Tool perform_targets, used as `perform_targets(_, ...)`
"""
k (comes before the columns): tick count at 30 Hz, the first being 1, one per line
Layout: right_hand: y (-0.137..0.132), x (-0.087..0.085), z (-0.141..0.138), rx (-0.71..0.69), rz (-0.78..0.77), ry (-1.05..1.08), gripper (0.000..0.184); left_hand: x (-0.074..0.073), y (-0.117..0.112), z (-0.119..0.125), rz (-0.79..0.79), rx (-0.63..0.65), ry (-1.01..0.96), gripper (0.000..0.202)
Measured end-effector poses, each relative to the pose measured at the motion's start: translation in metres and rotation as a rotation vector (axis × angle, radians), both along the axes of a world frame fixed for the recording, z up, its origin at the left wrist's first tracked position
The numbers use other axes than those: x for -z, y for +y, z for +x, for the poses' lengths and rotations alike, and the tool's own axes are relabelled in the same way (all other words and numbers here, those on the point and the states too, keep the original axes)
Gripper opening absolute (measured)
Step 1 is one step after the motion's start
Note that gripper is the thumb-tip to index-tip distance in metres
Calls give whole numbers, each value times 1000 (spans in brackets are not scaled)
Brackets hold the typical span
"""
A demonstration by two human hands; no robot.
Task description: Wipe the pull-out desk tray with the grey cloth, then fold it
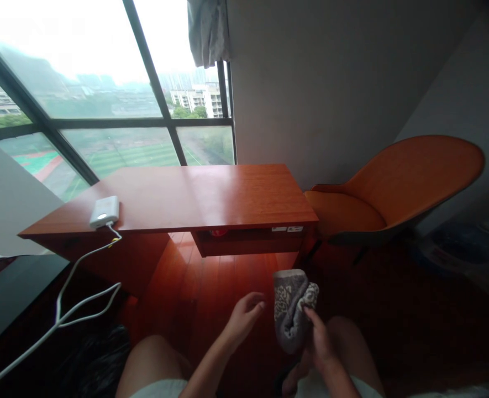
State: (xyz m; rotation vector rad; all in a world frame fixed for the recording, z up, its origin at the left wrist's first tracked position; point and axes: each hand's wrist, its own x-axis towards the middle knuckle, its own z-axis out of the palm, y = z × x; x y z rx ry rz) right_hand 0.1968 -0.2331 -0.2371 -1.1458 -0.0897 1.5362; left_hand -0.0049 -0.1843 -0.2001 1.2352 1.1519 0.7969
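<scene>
A folded grey towel (290, 309) with a pale floral pattern is held up in front of my knees, over the floor. My right hand (319, 337) grips its right edge, thumb on the near face and the other fingers mostly hidden behind it. To the left of the towel, my left hand (246, 315) is in the air with nothing in it. Its fingers are loosely bent and apart from the thumb, and a small gap separates them from the cloth.
Ahead stands a reddish wooden desk (227, 193) with an open shelf below its top. On its left end lies a white box-shaped device (105, 211) with a white cable (74, 271) trailing down. An orange chair (414, 182) is at right, a black plastic bag (99, 359) at lower left.
</scene>
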Motion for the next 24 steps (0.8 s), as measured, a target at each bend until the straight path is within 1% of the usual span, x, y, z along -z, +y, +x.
perform_targets(2,-4,-5,-15,-84,67,-81,38,-5,-11,17,-38,33,-84,39)
perform_targets(4,-8,-9,-28,-167,124,-217,41,-7,-19,28,-44,19,-100,38)
perform_targets(6,-8,-12,-38,-193,175,-409,49,-3,-26,34,-54,-42,-91,36)
perform_targets(9,-7,-14,-47,-183,232,-674,60,6,-34,34,-77,-128,-93,33)
perform_targets(11,-5,-15,-51,-208,253,-788,58,13,-37,31,-57,-160,-58,30)
perform_targets(13,-5,-18,-52,-237,262,-926,50,16,-40,26,-2,-190,25,26)
perform_targets(15,-4,-22,-52,-290,223,-1072,42,15,-42,22,79,-172,124,22)
perform_targets(16,-4,-25,-51,-329,194,-1108,40,14,-44,20,126,-146,170,21)
perform_targets(18,-2,-28,-50,-383,128,-1077,40,11,-47,17,222,-65,246,26)
perform_targets(20,-1,-28,-48,-385,74,-912,41,8,-49,15,293,-3,285,36)
perform_targets(22,-1,-25,-48,-342,44,-681,42,8,-51,13,316,-4,294,39)
perform_targets(24,-3,-21,-48,-289,28,-452,42,8,-52,9,289,-72,278,37)
